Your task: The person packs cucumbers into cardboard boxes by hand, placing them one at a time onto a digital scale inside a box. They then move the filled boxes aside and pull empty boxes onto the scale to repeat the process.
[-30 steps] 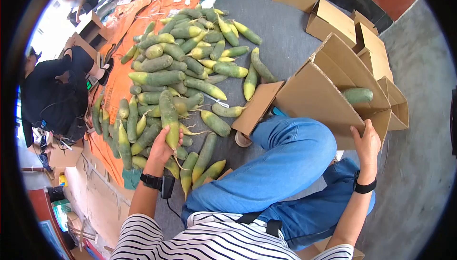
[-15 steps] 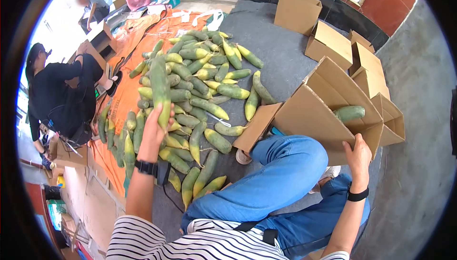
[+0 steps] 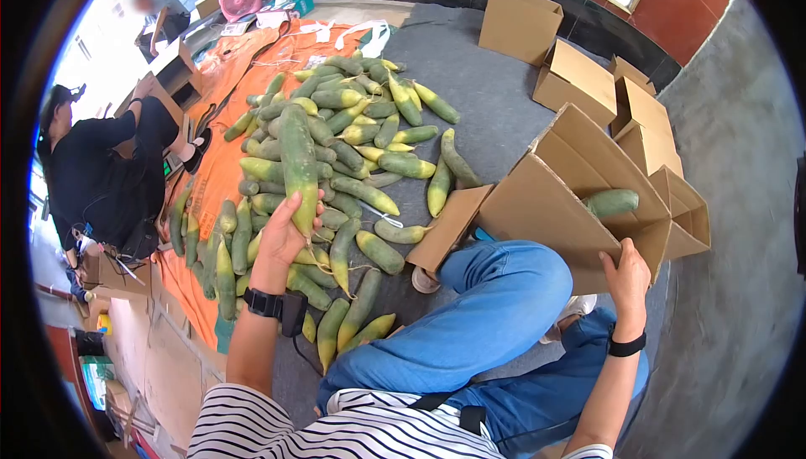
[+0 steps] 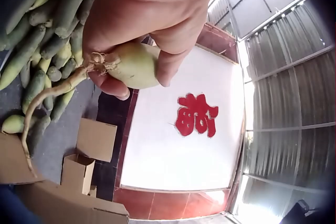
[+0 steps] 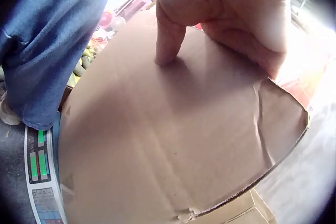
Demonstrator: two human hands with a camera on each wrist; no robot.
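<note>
My left hand (image 3: 281,236) grips a long green radish (image 3: 299,148) by its pale, tapered end, and its thick end points away over the pile. In the left wrist view a thin curling root (image 4: 63,86) trails from the held end, between thumb and fingers. My right hand (image 3: 628,278) holds the near top edge of an open cardboard box (image 3: 546,199), with the thumb on its outer wall in the right wrist view. Inside that box one green radish (image 3: 611,203) shows. A big pile of green radishes (image 3: 369,194) lies beyond my left hand.
An orange sheet (image 3: 206,274) runs under the pile's left side. More cardboard boxes (image 3: 579,81) stand at the back right. My bent knee (image 3: 520,278) lies between pile and box. A digital scale (image 5: 42,161) shows beside the box. Another person (image 3: 105,173) sits at the left.
My left hand first raised the radish off the pile and away to the left, then brought it slightly back right. The right hand keeps its hold on the box edge.
</note>
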